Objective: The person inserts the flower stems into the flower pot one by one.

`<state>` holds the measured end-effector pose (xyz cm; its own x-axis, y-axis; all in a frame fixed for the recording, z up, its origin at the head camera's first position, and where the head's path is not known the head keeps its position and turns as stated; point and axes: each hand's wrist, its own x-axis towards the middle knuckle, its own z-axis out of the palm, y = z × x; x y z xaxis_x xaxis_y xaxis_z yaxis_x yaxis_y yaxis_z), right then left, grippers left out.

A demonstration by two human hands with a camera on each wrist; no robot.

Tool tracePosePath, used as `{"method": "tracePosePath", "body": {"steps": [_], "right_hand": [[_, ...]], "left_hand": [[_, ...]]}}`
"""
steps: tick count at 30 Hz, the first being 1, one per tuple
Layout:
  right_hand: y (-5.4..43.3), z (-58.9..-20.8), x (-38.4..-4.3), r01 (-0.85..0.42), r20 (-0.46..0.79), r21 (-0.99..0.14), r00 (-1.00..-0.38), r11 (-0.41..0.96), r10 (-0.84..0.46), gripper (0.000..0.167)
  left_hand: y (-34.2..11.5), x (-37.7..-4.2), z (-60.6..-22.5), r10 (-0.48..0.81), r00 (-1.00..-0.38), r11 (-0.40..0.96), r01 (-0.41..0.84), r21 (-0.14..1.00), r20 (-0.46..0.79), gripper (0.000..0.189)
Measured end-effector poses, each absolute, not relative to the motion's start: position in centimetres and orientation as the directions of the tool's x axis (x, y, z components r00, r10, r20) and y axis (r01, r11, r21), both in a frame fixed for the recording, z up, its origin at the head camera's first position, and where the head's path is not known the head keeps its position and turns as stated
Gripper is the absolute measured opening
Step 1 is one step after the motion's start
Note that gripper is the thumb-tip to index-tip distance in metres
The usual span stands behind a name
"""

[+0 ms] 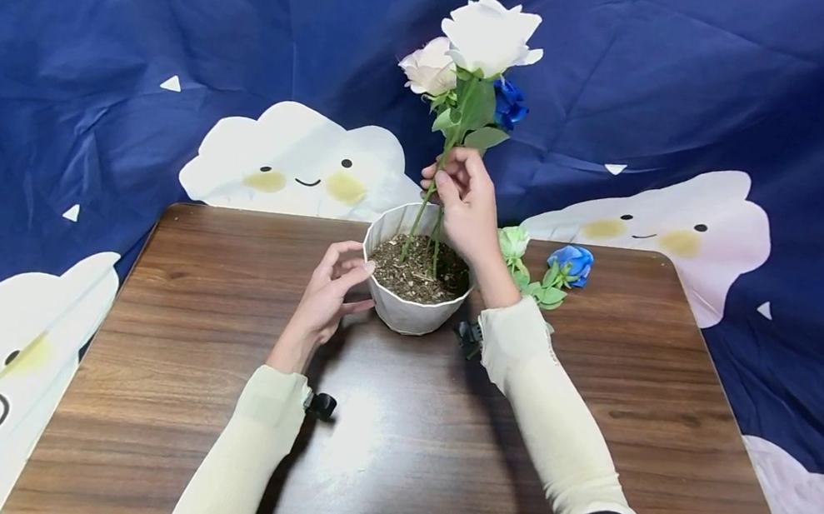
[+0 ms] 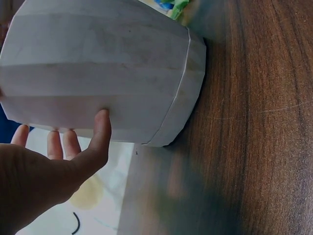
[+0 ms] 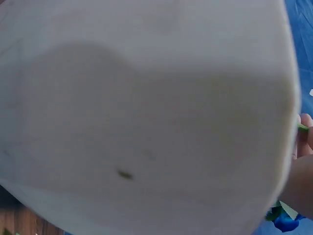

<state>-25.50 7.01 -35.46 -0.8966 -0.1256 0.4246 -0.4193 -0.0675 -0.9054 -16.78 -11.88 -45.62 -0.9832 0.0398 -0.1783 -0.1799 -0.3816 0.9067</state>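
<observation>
A white faceted flower pot (image 1: 413,317) with dark soil (image 1: 410,276) stands near the table's back edge. Above it rise a large white rose (image 1: 491,37), a pale pink rose (image 1: 430,66) and a blue rose (image 1: 509,104), and two green stems show entering the soil. My right hand (image 1: 469,200) pinches a stem (image 1: 426,198) between thumb and fingers over the pot. On the pot's left side, my left hand (image 1: 333,286) rests its spread fingertips, and the thumb (image 2: 101,129) touches the wall. The pot fills most of the right wrist view, leaving my right hand at its edge.
A pale green rose (image 1: 513,241) and another blue rose (image 1: 570,264) lie on the brown wooden table (image 1: 629,414), right of the pot and partly behind my right forearm. A blue cloth (image 1: 143,19) with smiling clouds hangs behind the table.
</observation>
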Motion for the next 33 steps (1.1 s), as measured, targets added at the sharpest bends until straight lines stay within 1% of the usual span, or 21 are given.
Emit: {"method": "tracePosePath", "body": {"steps": [4, 10, 19, 22, 27, 33], "right_hand": [[6.7, -35.5, -25.8, -0.402, 0.407, -0.913, -0.901, -0.065, -0.152, 0.012], [6.1, -35.6, -26.2, -0.405, 0.408, -0.912, -0.891, -0.056, -0.199, 0.017], [5.4, -35.7, -26.1, -0.365, 0.377, -0.926, -0.886, -0.094, -0.271, 0.010], [5.3, -35.9, -26.2, -0.355, 0.368, -0.930, -0.888, -0.098, -0.275, 0.013], [5.4, -36.9, -26.1, -0.322, 0.338, -0.941, -0.899, -0.104, -0.279, 0.018], [5.4, -37.3, -26.2, -0.350, 0.365, -0.931, -0.894, -0.106, -0.261, 0.017]], "left_hand": [[-11.8, -16.9, -45.4, 0.039, -0.984, -0.382, -0.177, 0.907, -0.176, 0.039], [-11.8, -17.0, -45.3, 0.033, -0.984, -0.379, -0.176, 0.909, -0.176, 0.042], [-11.6, -17.2, -45.1, 0.042, -0.984, -0.389, -0.175, 0.904, -0.172, 0.040], [-11.7, -17.2, -45.2, 0.042, -0.985, -0.385, -0.169, 0.907, -0.166, 0.042], [-11.8, -16.6, -45.5, 0.032, -0.981, -0.370, -0.188, 0.910, -0.190, 0.044], [-11.8, -16.6, -45.5, 0.032, -0.983, -0.367, -0.179, 0.913, -0.180, 0.046]]}}
